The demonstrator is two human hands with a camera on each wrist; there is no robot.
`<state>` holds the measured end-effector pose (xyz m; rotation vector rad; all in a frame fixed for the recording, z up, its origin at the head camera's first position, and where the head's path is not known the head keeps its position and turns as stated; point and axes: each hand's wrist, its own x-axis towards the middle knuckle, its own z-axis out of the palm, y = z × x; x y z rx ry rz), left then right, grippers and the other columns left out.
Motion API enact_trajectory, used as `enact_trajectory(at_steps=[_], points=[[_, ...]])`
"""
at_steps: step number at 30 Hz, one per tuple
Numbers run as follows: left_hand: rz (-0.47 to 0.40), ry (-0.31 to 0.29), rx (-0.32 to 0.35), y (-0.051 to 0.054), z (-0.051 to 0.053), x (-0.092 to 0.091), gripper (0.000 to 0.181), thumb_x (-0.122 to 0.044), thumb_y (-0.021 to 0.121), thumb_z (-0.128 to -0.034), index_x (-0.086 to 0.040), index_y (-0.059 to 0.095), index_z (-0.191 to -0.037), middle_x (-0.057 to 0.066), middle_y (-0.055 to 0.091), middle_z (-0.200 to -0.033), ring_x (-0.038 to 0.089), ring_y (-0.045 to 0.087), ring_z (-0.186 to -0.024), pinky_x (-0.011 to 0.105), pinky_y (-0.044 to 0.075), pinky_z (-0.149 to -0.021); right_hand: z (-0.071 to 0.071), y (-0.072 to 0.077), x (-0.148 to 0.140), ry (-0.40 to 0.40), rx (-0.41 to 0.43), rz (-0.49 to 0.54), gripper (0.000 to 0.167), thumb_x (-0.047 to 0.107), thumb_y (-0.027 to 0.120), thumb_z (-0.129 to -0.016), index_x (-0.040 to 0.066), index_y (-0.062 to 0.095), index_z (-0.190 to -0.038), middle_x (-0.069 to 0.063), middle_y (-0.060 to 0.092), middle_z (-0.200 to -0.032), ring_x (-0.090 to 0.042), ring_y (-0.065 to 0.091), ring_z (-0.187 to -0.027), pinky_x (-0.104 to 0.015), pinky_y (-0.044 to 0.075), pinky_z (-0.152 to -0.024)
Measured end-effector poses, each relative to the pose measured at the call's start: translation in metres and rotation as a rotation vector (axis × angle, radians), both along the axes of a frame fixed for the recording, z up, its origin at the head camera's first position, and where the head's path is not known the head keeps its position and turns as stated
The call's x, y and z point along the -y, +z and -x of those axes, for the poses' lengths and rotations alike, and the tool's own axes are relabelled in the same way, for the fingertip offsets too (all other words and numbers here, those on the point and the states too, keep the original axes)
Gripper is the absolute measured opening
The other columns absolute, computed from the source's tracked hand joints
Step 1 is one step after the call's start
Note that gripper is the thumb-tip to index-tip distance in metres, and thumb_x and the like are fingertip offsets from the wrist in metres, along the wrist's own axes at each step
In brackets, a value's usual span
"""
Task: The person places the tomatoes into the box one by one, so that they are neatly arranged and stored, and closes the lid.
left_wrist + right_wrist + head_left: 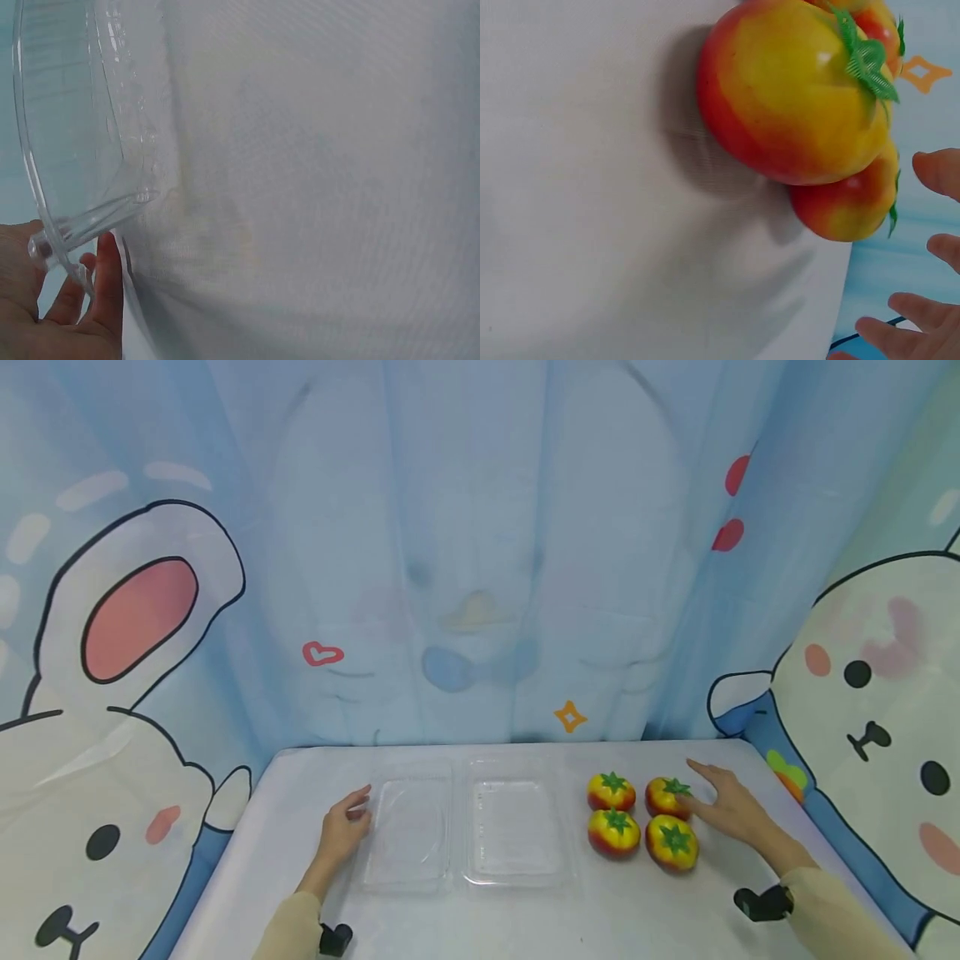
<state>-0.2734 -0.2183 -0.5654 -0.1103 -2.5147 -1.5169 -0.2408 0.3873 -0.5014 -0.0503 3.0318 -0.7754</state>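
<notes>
My left hand (pixel 343 831) is at the left edge of a clear plastic container (pixel 408 881), which has a twin part on its right. In the left wrist view the container's rim (pixel 26 150) passes between thumb and fingers, which are loosely bent; I cannot tell whether they touch it. My right hand (pixel 723 802) is spread beside several red-and-yellow tomato-like fruits (pixel 672 843) with green leafy tops. Its thumb is nearest the back right fruit (pixel 663 797); contact is unclear. In the right wrist view its fingers are apart, off to the right of a large near fruit (pixel 787 97).
A white cloth covers the table (pixel 525 927). Behind it and at both sides hangs a blue curtain (pixel 480 527) with cartoon animals. The clear right-hand container part (pixel 517 881) lies between the left part and the fruits. Black camera mounts sit on both wrists.
</notes>
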Motion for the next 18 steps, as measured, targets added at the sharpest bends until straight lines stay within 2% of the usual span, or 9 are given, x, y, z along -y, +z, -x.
enact_trajectory(at_steps=[3, 10, 18], points=[[-0.029, 0.006, 0.029, -0.002, 0.000, 0.001, 0.044, 0.008, 0.061, -0.0867, 0.004, 0.059, -0.131, 0.028, 0.061, -0.123, 0.041, 0.065, -0.100, 0.030, 0.058, -0.068, 0.001, -0.004, -0.005, 0.017, 0.000, 0.027, 0.077, 0.037, 0.067, -0.092, -0.009, 0.035, -0.145, -0.044, 0.027, -0.141, -0.063, 0.027, -0.125, -0.077, 0.030, -0.093], [-0.093, 0.009, 0.080, -0.002, -0.002, 0.000, 0.040, 0.007, 0.062, -0.0881, 0.004, 0.061, -0.128, 0.028, 0.061, -0.124, 0.036, 0.066, -0.097, 0.027, 0.058, -0.066, 0.002, -0.010, -0.009, 0.001, 0.065, 0.074, 0.069, 0.031, 0.064, -0.095, -0.009, 0.036, -0.143, -0.045, 0.032, -0.139, -0.064, 0.045, -0.115, -0.064, 0.049, -0.084], [-0.144, 0.036, 0.133, -0.001, -0.001, 0.000, 0.040, 0.004, 0.063, -0.0890, 0.004, 0.061, -0.129, 0.026, 0.063, -0.121, 0.027, 0.066, -0.093, 0.026, 0.057, -0.065, 0.006, -0.013, -0.004, 0.000, 0.124, 0.115, 0.070, 0.036, 0.065, -0.095, -0.011, 0.039, -0.141, -0.044, 0.034, -0.138, -0.061, 0.046, -0.115, -0.060, 0.051, -0.085]])
